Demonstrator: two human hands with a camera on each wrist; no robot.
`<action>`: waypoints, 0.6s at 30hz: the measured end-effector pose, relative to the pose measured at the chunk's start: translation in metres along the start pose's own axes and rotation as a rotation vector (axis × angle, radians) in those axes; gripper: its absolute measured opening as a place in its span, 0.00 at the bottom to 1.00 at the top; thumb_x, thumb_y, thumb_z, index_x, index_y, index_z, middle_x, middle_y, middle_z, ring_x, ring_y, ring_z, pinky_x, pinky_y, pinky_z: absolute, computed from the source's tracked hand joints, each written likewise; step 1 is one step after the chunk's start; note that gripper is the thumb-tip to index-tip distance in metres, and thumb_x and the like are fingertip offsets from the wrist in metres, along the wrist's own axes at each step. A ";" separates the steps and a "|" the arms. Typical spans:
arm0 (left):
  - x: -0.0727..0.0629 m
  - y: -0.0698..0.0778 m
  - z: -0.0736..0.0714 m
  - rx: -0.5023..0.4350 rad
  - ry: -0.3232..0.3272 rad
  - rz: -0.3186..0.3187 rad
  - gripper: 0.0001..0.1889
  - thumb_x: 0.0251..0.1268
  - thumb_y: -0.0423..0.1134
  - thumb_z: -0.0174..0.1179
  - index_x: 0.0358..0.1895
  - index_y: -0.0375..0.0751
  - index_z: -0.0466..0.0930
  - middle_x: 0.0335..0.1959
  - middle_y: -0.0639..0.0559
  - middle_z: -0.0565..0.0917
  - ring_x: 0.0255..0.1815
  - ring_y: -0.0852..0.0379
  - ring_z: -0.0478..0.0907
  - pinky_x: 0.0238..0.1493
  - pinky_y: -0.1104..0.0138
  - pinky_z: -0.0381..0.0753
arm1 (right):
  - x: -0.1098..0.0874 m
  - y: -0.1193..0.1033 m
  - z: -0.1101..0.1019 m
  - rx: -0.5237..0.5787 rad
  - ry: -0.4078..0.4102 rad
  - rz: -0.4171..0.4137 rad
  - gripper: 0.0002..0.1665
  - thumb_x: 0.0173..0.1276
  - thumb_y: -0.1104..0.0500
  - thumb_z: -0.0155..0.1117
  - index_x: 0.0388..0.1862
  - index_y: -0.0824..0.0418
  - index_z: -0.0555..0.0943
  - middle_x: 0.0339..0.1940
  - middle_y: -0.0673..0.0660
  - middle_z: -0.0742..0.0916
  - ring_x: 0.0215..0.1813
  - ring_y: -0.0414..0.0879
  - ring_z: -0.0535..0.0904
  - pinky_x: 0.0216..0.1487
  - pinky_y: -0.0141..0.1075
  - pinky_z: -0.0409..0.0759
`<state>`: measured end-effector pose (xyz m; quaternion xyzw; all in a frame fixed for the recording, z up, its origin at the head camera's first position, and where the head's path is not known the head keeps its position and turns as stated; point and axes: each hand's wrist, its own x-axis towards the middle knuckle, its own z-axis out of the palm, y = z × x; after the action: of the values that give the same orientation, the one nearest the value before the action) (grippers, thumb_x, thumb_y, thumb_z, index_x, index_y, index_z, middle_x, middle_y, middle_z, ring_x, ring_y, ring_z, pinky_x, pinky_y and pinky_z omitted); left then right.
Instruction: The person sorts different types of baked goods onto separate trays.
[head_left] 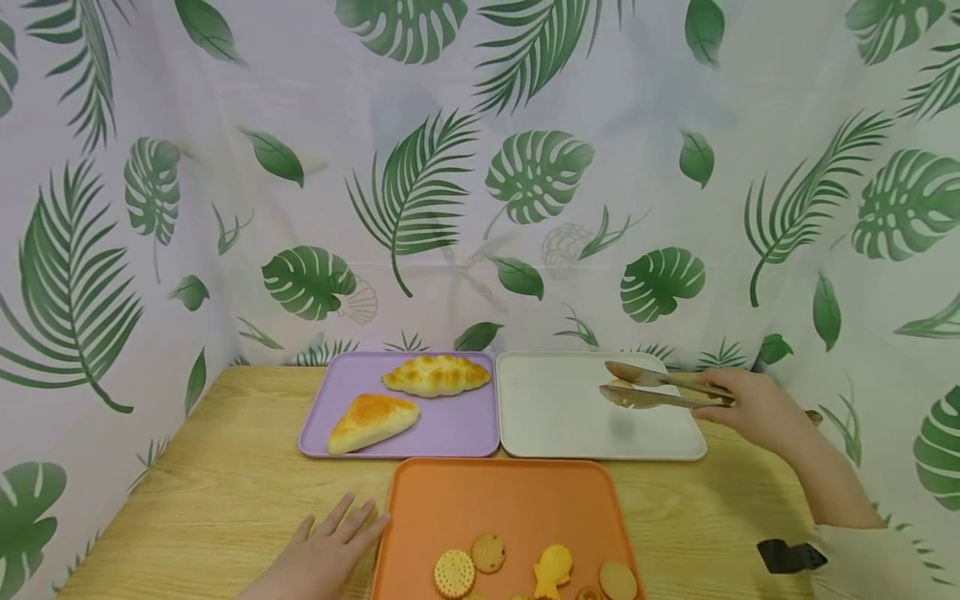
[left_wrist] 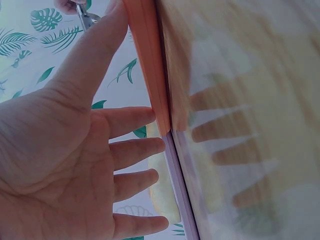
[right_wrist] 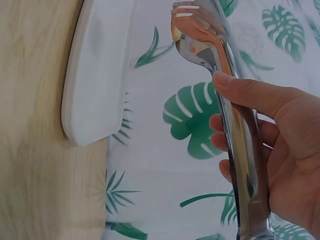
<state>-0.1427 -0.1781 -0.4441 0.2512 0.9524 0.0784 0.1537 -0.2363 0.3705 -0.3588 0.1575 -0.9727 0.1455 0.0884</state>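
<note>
My right hand (head_left: 757,408) grips metal tongs (head_left: 637,397) above the white tray (head_left: 551,408), its thumb on one arm and the fingers wrapped round the other. The tongs' tips point left and stand a little apart. A small pale patch shows between them in the head view; I cannot tell whether it is a held piece. My left hand (head_left: 322,550) lies with fingers spread beside the orange tray (head_left: 510,496). In the left wrist view its fingertips (left_wrist: 157,145) are at the tray edges. On the orange tray are a round cookie (head_left: 454,573) and a fish-shaped cookie (head_left: 553,568).
Behind the orange tray, a purple tray (head_left: 457,427) bears a triangular bread (head_left: 372,423) and a ridged oval bread (head_left: 437,376). More cookies lie at the orange tray's near side, partly cut off by the frame. Leaf-patterned curtains (head_left: 450,83) surround the wooden table (head_left: 202,475).
</note>
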 end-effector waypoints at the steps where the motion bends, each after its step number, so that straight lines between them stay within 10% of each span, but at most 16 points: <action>1: 0.000 0.000 0.000 -0.001 -0.001 0.000 0.55 0.45 0.75 0.60 0.75 0.47 0.60 0.76 0.43 0.62 0.78 0.35 0.52 0.61 0.27 0.59 | 0.002 0.004 0.000 0.002 -0.011 0.020 0.25 0.60 0.52 0.71 0.51 0.66 0.81 0.43 0.65 0.87 0.42 0.58 0.83 0.37 0.46 0.81; 18: 0.000 0.001 -0.004 -0.034 -0.027 -0.016 0.56 0.44 0.76 0.58 0.75 0.47 0.59 0.77 0.44 0.60 0.78 0.35 0.50 0.62 0.27 0.57 | 0.046 0.063 0.040 0.007 -0.112 0.252 0.33 0.66 0.51 0.65 0.62 0.72 0.73 0.59 0.78 0.77 0.57 0.75 0.73 0.50 0.63 0.75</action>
<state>-0.1432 -0.1771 -0.4403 0.2417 0.9509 0.0899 0.1713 -0.3053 0.4026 -0.4024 0.0424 -0.9877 0.1499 0.0142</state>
